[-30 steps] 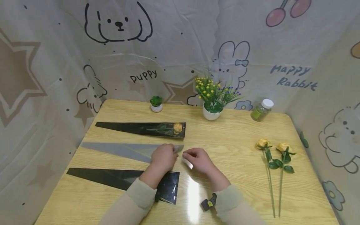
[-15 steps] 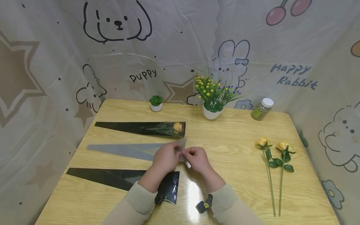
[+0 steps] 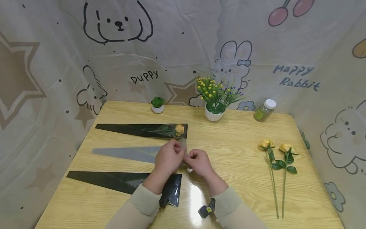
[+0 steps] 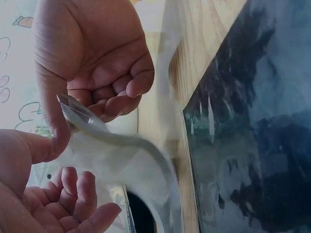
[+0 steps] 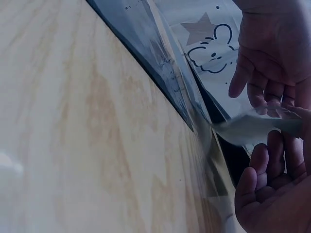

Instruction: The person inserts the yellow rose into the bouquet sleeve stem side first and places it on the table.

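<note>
My left hand (image 3: 170, 156) and right hand (image 3: 200, 162) meet over the table, thumbs close together. Both pinch the wide end of a long grey, translucent flower sleeve (image 3: 125, 153), whose narrow end points left. In the left wrist view the film (image 4: 146, 145) curves up from the table to the thumbs. The right wrist view has the pale film (image 5: 250, 128) running between the two hands, their other fingers curled. Behind lies a black flower sleeve (image 3: 128, 129) with a yellow rose (image 3: 179, 129) inside. Another black sleeve (image 3: 97, 180) lies in front, partly hidden under my left forearm.
Two yellow long-stemmed roses (image 3: 266, 144) lie at the right. Along the back edge stand a small potted succulent (image 3: 158, 106), a white pot of artificial flowers (image 3: 215, 113) and a white-capped jar (image 3: 265, 111). A printed curtain (image 3: 177, 47) surrounds the wooden table (image 3: 234, 140).
My right hand, apart from the grey sleeve at first, has come left and pinched its wide end beside my left hand. That end has risen, and the narrow end has slid right.
</note>
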`<state>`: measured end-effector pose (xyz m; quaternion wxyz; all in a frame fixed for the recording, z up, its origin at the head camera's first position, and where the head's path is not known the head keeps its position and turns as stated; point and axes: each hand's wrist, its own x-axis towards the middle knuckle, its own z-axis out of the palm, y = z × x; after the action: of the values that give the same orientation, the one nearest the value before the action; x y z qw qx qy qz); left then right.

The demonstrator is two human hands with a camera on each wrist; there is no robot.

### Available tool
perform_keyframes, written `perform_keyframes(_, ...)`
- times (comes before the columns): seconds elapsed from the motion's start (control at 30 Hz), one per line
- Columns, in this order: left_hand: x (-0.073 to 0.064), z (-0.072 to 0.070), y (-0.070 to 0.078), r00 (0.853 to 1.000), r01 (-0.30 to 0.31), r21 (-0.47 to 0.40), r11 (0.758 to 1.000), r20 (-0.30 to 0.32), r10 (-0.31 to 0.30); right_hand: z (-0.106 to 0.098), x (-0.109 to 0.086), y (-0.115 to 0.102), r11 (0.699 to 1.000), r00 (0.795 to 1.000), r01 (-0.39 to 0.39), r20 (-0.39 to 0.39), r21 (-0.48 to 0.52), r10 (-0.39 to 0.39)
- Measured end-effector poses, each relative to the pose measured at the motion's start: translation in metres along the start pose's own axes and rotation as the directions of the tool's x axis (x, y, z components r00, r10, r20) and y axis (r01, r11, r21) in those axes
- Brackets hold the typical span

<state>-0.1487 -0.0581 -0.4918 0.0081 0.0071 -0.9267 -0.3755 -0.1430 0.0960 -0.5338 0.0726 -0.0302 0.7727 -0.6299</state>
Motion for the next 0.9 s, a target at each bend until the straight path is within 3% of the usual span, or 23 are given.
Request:
perform_keyframes(0.17, 0.0013, -0.0022, -0.0014, 1.0, -0.003, 0.01, 1.0, -0.016, 0.003, 0.0025, 0.0001, 0.0014, 0.998, 0.998, -0.056, -0.034, 0.035, 0.057)
perform_keyframes(0.43, 0.0014, -0.0014, -0.0017, 0.999, 0.024, 0.049, 0.999, 0.036, -0.025, 0.0011, -0.0037, -0.0022, 1.0, 1.0, -0.009, -0.015, 0.014, 0.01)
perform_keyframes(0.6, 0.0009, -0.0013, -0.0037, 1.0, 0.002, 0.068, 0.998, 0.005, -0.003, 0.0009, -0.0052, -0.0038, 1.0, 1.0, -0.002, 0.001, 0.011, 0.002)
perform_keyframes(0.73, 0.0001, -0.0021, -0.0036, 0.999, 0.023, 0.048, 0.999, 0.027, -0.025, 0.0009, -0.0054, -0.0044, 1.0, 1.0, 0.011, -0.011, -0.013, -0.011)
perform_keyframes(0.9, -0.0007, -0.003, -0.0024, 1.0, 0.006, 0.055, 0.998, 0.03, -0.008, 0.0032, -0.0051, -0.0037, 0.999, 1.0, 0.019, -0.021, -0.048, -0.02)
